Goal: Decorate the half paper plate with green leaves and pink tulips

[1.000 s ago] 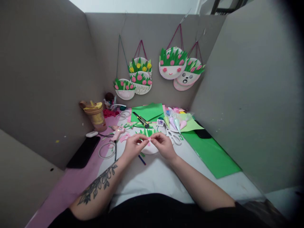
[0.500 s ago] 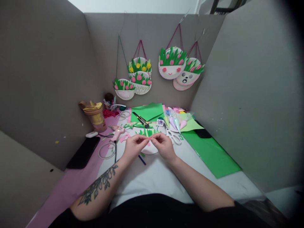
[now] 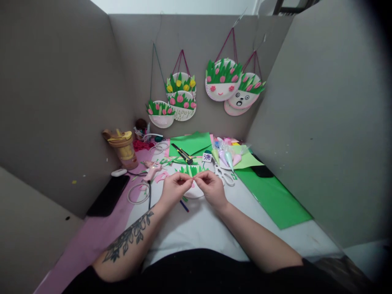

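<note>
Above a white paper plate [image 3: 195,195] on the table, my left hand [image 3: 175,188] and my right hand [image 3: 212,188] meet fingertip to fingertip. Both are closed in a pinch on a small pink piece of paper [image 3: 193,180], mostly hidden by the fingers. Green paper leaves [image 3: 189,169] stick up along the plate's far edge. A bit of pink shows on the plate below my fingers. To the left lie pink paper scraps [image 3: 161,176] and a pink glue gun [image 3: 152,171]; white-handled scissors [image 3: 225,176] lie right of my right hand.
A utility knife [image 3: 183,154] rests on green sheets [image 3: 192,143] at the back. Piping bags [image 3: 228,157] and a large green sheet [image 3: 275,202] are on the right. A cup [image 3: 124,151] and black phone [image 3: 108,196] stand left. Decorated plates [image 3: 223,90] hang on the grey partition.
My hands stay together over the plate, with only a slight shift of the fingers on the pink piece. The whole view has moved very slightly.
</note>
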`<state>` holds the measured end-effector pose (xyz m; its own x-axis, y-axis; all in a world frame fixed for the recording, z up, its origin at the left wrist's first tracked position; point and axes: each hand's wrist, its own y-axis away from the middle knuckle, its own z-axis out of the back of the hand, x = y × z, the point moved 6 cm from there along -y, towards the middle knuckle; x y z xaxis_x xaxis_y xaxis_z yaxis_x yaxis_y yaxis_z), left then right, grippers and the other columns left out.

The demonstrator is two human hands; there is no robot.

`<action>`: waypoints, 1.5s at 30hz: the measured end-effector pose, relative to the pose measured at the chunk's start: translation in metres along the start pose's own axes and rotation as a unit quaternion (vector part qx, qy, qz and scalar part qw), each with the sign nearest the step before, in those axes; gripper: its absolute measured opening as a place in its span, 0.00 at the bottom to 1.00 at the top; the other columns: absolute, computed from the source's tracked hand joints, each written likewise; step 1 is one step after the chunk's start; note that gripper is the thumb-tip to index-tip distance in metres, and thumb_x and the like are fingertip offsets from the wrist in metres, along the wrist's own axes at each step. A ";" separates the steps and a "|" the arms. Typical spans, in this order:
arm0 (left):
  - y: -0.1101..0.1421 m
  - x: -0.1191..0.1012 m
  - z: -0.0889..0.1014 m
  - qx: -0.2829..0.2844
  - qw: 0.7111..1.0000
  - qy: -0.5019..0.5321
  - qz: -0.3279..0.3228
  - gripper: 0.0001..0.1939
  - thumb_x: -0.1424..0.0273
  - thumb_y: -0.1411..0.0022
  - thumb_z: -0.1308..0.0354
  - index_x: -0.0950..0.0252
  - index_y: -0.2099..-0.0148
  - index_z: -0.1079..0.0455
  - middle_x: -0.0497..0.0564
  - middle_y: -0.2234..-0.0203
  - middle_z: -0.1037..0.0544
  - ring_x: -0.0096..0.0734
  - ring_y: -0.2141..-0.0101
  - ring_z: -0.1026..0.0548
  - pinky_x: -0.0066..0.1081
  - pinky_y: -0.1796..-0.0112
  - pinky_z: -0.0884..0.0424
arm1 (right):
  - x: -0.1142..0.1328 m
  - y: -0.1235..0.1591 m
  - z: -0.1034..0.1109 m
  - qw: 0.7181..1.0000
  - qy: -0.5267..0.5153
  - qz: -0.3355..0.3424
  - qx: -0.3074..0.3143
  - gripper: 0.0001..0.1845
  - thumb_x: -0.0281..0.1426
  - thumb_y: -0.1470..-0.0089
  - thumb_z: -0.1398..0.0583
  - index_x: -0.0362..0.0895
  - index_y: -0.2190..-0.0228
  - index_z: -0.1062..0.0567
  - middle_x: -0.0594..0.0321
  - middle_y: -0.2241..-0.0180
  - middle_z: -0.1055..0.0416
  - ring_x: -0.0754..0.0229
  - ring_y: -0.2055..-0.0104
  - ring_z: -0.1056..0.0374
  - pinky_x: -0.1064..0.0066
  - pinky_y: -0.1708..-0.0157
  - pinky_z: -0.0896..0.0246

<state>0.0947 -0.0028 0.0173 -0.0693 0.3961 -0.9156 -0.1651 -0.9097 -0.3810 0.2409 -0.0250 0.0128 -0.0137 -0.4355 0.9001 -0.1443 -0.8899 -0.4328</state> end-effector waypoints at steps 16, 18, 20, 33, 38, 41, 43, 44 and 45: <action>-0.002 0.002 -0.002 0.000 1.000 0.020 -0.010 0.07 0.68 0.48 0.38 0.66 0.73 0.30 0.50 0.74 0.23 0.28 0.71 0.26 0.28 0.67 0.29 | 0.000 0.003 -0.002 0.999 0.010 0.013 -0.029 0.09 0.35 0.50 0.37 0.45 0.75 0.30 0.63 0.74 0.29 0.60 0.69 0.33 0.68 0.68 0.37; -0.002 0.001 -0.003 0.003 1.000 0.018 -0.021 0.07 0.69 0.47 0.39 0.66 0.73 0.31 0.49 0.74 0.24 0.28 0.71 0.26 0.28 0.67 0.30 | -0.001 0.003 -0.002 0.999 0.008 0.017 -0.040 0.10 0.35 0.51 0.37 0.45 0.75 0.32 0.64 0.74 0.31 0.61 0.70 0.34 0.69 0.69 0.38; -0.002 0.000 -0.003 0.003 0.999 0.016 -0.030 0.07 0.69 0.47 0.39 0.65 0.73 0.32 0.49 0.74 0.24 0.28 0.71 0.26 0.27 0.67 0.30 | 0.000 0.003 -0.004 0.999 -0.001 0.021 -0.044 0.11 0.35 0.51 0.37 0.45 0.74 0.34 0.66 0.74 0.32 0.62 0.71 0.35 0.70 0.70 0.39; -0.003 0.000 0.001 -0.035 0.997 0.073 0.013 0.12 0.70 0.49 0.37 0.64 0.71 0.41 0.45 0.76 0.29 0.24 0.74 0.29 0.25 0.70 0.33 | -0.005 -0.010 0.007 0.999 0.036 0.004 -0.003 0.08 0.34 0.50 0.39 0.45 0.68 0.32 0.64 0.70 0.35 0.63 0.70 0.37 0.71 0.70 0.40; -0.004 0.005 -0.003 -0.007 0.999 0.045 -0.002 0.11 0.70 0.47 0.39 0.63 0.71 0.41 0.43 0.77 0.32 0.23 0.75 0.31 0.24 0.72 0.35 | 0.004 -0.008 -0.004 0.986 0.141 0.056 0.066 0.07 0.31 0.49 0.40 0.44 0.77 0.29 0.62 0.71 0.35 0.62 0.67 0.37 0.72 0.72 0.44; -0.006 0.005 -0.002 0.003 0.999 0.044 -0.004 0.12 0.70 0.47 0.39 0.63 0.71 0.43 0.43 0.78 0.32 0.23 0.74 0.31 0.24 0.72 0.36 | 0.005 -0.009 -0.003 0.986 0.145 0.054 0.067 0.08 0.30 0.50 0.40 0.44 0.79 0.31 0.63 0.72 0.35 0.62 0.68 0.38 0.72 0.72 0.45; -0.007 0.004 0.002 -0.004 0.999 0.047 -0.001 0.13 0.69 0.48 0.39 0.63 0.71 0.44 0.43 0.78 0.32 0.23 0.75 0.31 0.24 0.72 0.36 | 0.003 -0.011 0.001 0.988 0.139 0.042 0.058 0.09 0.30 0.50 0.40 0.44 0.79 0.31 0.63 0.72 0.36 0.62 0.68 0.38 0.71 0.71 0.45; -0.008 0.004 0.003 -0.008 0.999 0.044 0.003 0.13 0.69 0.48 0.39 0.63 0.71 0.43 0.43 0.78 0.32 0.23 0.75 0.32 0.24 0.72 0.36 | 0.002 -0.012 0.003 0.989 0.135 0.036 0.050 0.09 0.30 0.50 0.40 0.44 0.79 0.31 0.63 0.72 0.36 0.61 0.68 0.38 0.71 0.71 0.44; -0.008 0.005 0.004 -0.008 0.999 0.037 0.008 0.12 0.69 0.48 0.39 0.63 0.70 0.42 0.43 0.78 0.31 0.23 0.75 0.31 0.24 0.72 0.36 | 0.001 -0.013 0.005 0.990 0.132 0.031 0.042 0.09 0.30 0.50 0.40 0.44 0.79 0.31 0.63 0.72 0.36 0.61 0.68 0.38 0.70 0.70 0.44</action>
<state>0.0923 0.0072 0.0163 0.0008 0.3719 -0.9283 -0.1482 -0.9180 -0.3679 0.2479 -0.0142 0.0187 -0.2797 -0.4485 0.8489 -0.0517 -0.8759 -0.4798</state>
